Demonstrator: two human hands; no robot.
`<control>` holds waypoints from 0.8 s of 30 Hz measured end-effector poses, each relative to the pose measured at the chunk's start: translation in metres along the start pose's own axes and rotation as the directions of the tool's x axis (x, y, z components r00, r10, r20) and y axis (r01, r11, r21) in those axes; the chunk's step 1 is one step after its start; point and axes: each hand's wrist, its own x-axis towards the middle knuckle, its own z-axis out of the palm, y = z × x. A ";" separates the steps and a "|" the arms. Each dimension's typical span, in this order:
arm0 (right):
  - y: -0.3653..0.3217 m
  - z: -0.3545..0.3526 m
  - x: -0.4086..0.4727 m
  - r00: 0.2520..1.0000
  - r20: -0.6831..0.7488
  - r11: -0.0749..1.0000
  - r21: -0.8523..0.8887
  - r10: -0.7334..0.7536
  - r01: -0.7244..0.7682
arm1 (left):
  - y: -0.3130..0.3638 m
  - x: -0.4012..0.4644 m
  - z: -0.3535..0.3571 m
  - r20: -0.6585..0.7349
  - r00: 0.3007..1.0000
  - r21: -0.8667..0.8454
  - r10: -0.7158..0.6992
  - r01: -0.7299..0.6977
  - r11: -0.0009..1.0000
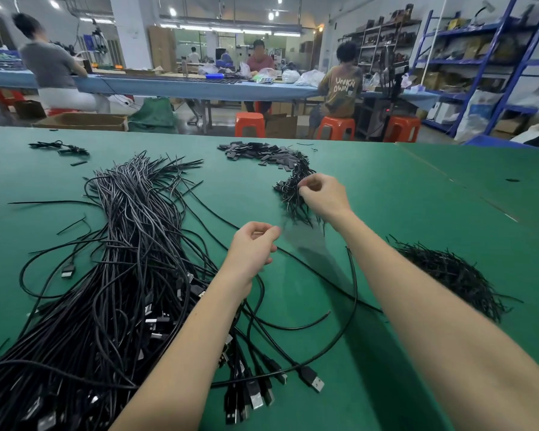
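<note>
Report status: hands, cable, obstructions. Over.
Left hand pinches thin black cable by its end. Right hand pinches into heap of short black wire ties. Large black USB-cable bundle under left forearm, not blocking.

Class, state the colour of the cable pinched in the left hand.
Black. The cable in the left hand shows best in the head view.

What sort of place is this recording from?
Probably a cable-assembly workshop. A heap of USB cables lies on the green table, the left hand pinches one cable, the right hand picks at short wires, and workers sit at a long bench by stock shelves.
</note>
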 end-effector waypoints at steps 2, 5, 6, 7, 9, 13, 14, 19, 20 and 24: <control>-0.004 -0.002 -0.034 0.980 0.197 0.999 -0.035 0.025 -0.018 | 0.000 -0.001 0.001 -0.001 1.000 -0.003 0.005 -0.005 1.000; 0.005 -0.002 -0.082 0.958 0.279 0.977 -0.215 0.066 -0.004 | 0.000 -0.002 0.001 -0.005 1.000 0.000 0.008 -0.008 1.000; 0.008 -0.001 -0.095 0.958 0.273 0.966 -0.257 0.085 -0.012 | 0.000 -0.002 0.001 -0.007 1.000 -0.004 0.008 -0.008 1.000; 0.010 0.000 -0.104 0.958 0.267 0.957 -0.288 0.104 -0.024 | 0.000 -0.002 0.001 -0.009 1.000 -0.004 0.009 -0.009 1.000; 0.010 0.003 -0.113 0.957 0.253 0.935 -0.351 0.139 -0.043 | 0.001 -0.003 0.000 -0.008 1.000 0.006 0.004 -0.004 1.000; 0.006 0.000 -0.116 0.955 0.191 0.869 -0.482 0.228 -0.111 | 0.001 -0.003 -0.001 -0.003 1.000 0.010 -0.004 0.004 1.000; 0.006 -0.002 -0.118 0.954 0.165 0.848 -0.514 0.248 -0.132 | 0.001 -0.003 -0.002 -0.001 1.000 0.010 -0.002 0.002 1.000; 0.008 -0.006 -0.124 0.946 0.189 0.871 -0.468 0.264 -0.149 | 0.002 -0.005 -0.001 0.064 0.994 0.143 0.086 -0.094 0.985; 0.006 -0.008 -0.123 0.945 0.217 0.928 -0.334 0.245 -0.164 | 0.003 -0.007 -0.001 0.127 0.988 0.208 0.088 -0.114 0.971; -0.014 -0.015 -0.118 0.959 0.218 0.903 0.348 0.182 -0.251 | 0.004 -0.019 0.002 0.473 0.876 0.373 -0.091 -0.105 0.922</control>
